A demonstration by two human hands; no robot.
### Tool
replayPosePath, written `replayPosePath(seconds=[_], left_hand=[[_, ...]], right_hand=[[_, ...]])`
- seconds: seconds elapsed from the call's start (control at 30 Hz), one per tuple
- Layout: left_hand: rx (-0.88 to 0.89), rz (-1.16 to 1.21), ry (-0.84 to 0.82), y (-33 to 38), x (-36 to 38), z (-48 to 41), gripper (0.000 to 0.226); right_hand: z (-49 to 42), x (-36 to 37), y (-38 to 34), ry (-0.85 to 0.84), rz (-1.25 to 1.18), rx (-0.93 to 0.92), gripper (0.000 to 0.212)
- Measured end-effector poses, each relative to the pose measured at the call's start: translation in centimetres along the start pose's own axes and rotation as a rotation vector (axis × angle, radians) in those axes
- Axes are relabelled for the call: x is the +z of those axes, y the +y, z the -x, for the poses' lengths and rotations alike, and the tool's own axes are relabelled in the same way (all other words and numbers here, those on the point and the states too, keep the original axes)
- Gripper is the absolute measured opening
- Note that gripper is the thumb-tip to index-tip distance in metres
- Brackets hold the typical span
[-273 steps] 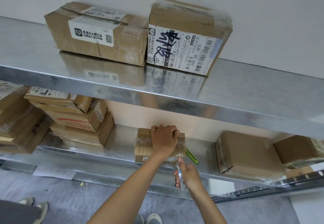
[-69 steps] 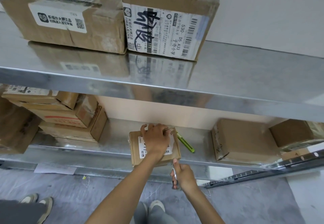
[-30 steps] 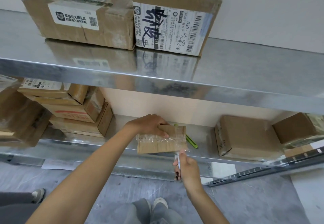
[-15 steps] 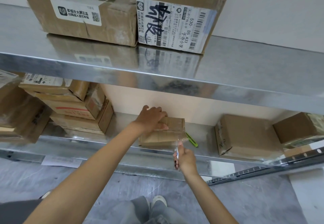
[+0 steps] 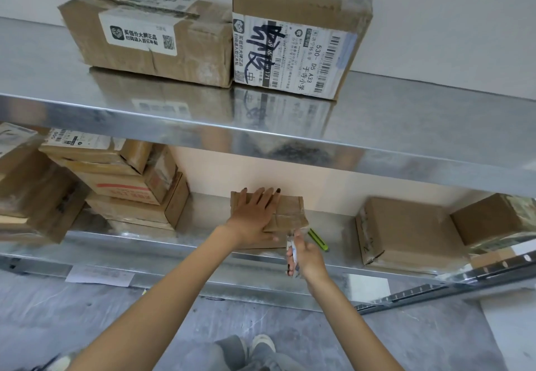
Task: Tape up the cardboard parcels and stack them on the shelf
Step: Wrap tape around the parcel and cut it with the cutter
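Parcels of brown cardboard fill a two-tier steel shelf, whose upper deck (image 5: 406, 126) runs across the whole view. On it, at twelve o'clock, two big boxes stand touching side by side: a long taped box (image 5: 150, 36) on the left, and a taller labelled box (image 5: 295, 36) with bar codes and a dark scrawl on the right. On the lower deck (image 5: 203, 216), at nine o'clock, a stack of flat boxes (image 5: 124, 185) rises beside more cartons that are cut off by the frame edge. At three o'clock a plain box (image 5: 406, 231) sits with a smaller carton (image 5: 493, 219) just beyond it.

The small parcel (image 5: 290, 211) in work lies flat on the lower deck, near its front edge, at the centre of the view and well apart from both groups. Clear tape shows crinkled over its top. The left hand (image 5: 255, 216) presses down on it with fingers straight and spread — thumb along the near side. The right hand (image 5: 307, 257), at five o'clock of the parcel, curls its fingers round a thin pale tool (image 5: 293, 250) whose tip meets the parcel's near right corner; what kind of tool, I cannot tell. A green cutter (image 5: 317, 238) lies on the deck just beside that corner.
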State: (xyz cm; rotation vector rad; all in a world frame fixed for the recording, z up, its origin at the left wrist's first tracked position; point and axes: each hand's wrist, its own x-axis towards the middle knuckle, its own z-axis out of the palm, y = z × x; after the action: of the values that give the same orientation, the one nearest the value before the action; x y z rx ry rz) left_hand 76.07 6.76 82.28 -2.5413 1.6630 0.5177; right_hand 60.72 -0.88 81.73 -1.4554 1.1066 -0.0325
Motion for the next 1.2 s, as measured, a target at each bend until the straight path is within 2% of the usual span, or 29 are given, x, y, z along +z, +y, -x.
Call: replayPosePath(seconds=[0.13,0.27,0.4,0.63,0.73,0.9,1.2], left_hand=[[-0.002,0.079,-0.105,-0.7,-0.6,0.0,0.093],[-0.026,0.111,-0.074,-0.8,-0.9,0.0,0.074],[-0.023,0.160,-0.081,-0.9,-1.1,-0.2,0.071],[-0.032,0.191,-0.085,-1.1,-1.4,-0.3,0.072],[-0.024,0.157,0.003,-0.4,-0.8,0.2,0.065],[-0.044,-0.066,0.236,-0.2,1.4,0.9,0.068],[-0.010,-0.102,0.364,-1.4,1.6,0.0,0.074]], right_hand=[[1.3,-0.4,0.1,-0.090,-0.157,-0.102,0.058],[3.4,-1.0,1.3,-0.086,-0.206,-0.245,0.052],[3.5,-0.8,1.8,-0.094,-0.217,-0.326,0.049],[2.8,-0.9,2.0,-0.104,-0.199,-0.340,0.051],[2.6,-0.7,2.3,-0.079,-0.182,-0.338,0.051],[2.2,-0.6,2.8,-0.071,-0.183,-0.297,0.051],[2.0,-0.2,3.0,-0.008,-0.197,-0.327,0.042]])
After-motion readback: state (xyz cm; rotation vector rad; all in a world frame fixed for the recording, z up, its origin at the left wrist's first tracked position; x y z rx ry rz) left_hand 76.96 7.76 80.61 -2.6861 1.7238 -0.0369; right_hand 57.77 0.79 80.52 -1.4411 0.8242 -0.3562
